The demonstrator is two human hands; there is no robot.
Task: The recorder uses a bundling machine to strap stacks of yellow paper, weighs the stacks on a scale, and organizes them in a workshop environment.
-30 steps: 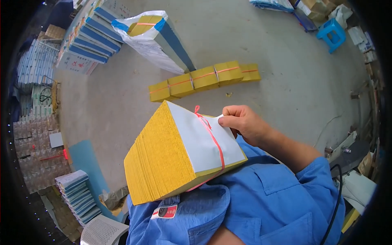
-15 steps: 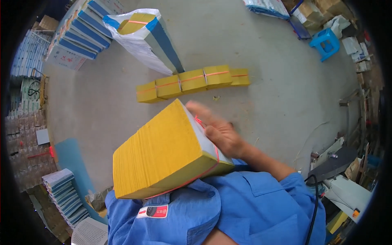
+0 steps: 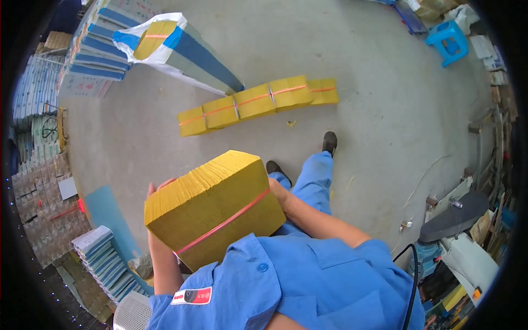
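Note:
A thick bundle of yellow paper, bound with a pink string, is held up against my chest. My left hand grips its left side, with only some fingers showing along the edge. On the opposite side my right hand presses against the bundle, most of its fingers hidden behind the paper. A row of similar yellow bundles, each with a pink string, lies on the floor in front of me. Just beyond stands a tall white-and-blue woven sack with a yellow bundle showing in its open mouth.
Filled blue-and-white sacks are stacked at the far left. A pile of folded sacks sits at the near left. At the right are a blue plastic stool and a sewing machine with a black cable.
The bundle has turned so its stringed broad side faces me. My right hand has moved from its upper edge to its right side. My left hand's fingers have come into view.

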